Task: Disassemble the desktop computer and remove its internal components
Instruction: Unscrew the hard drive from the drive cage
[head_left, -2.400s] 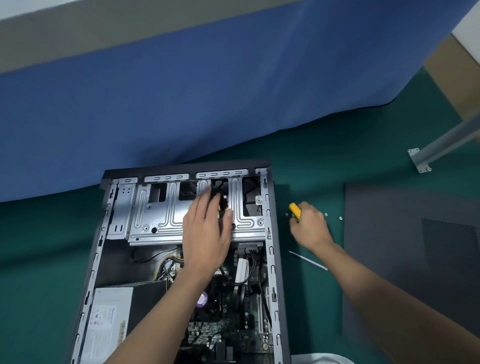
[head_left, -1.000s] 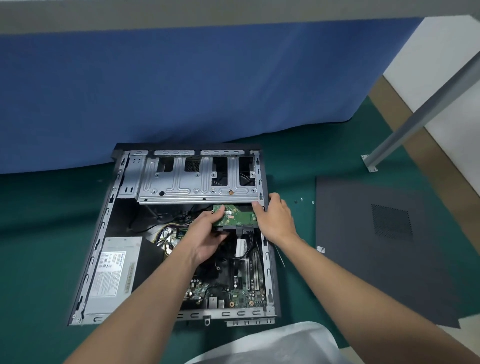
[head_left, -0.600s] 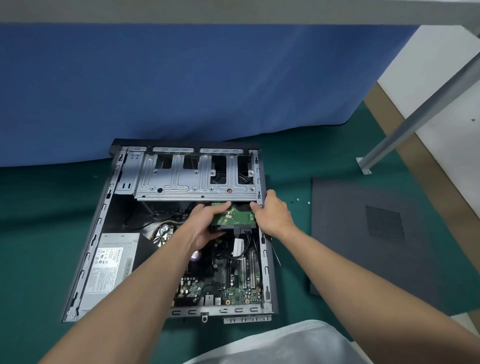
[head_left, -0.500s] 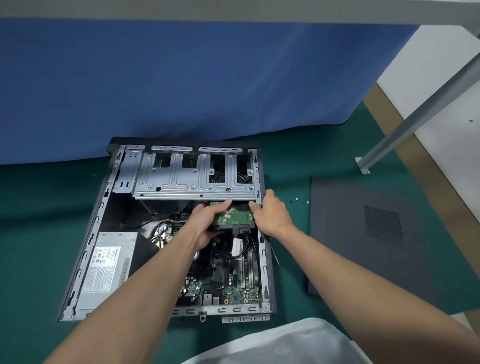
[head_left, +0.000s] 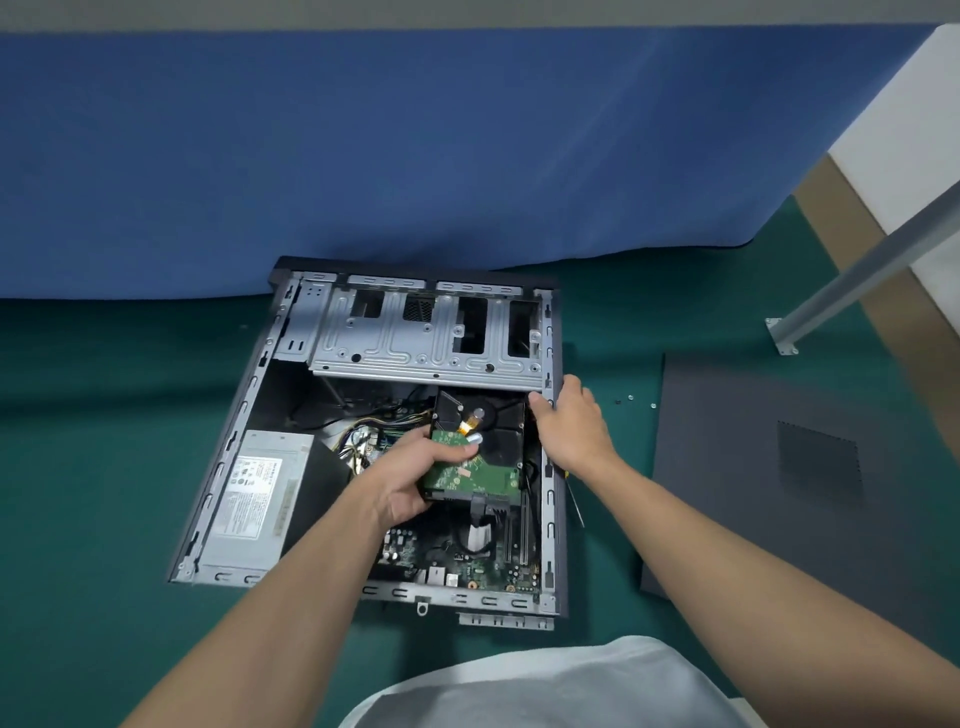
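Note:
The open desktop case (head_left: 223, 467) lies on its side on the green floor mat. My left hand (head_left: 410, 478) grips a hard drive (head_left: 488, 452), black with a green circuit board, pulled out from under the silver drive cage (head_left: 415, 338) and held above the motherboard (head_left: 467, 561). Cables still run from the drive's near edge. My right hand (head_left: 571, 426) holds the case's right rim next to the drive cage. A silver power supply (head_left: 260, 499) sits at the case's left.
The removed dark side panel (head_left: 779, 467) lies flat to the right of the case. A few small screws (head_left: 631, 399) lie between them. A screwdriver shaft (head_left: 575, 506) shows beside the case under my right forearm. A metal table leg (head_left: 852, 280) stands at far right.
The hard drive has slid out of the drive cage toward me and is now fully exposed in my left hand. My right hand moved from the drive to the case rim.

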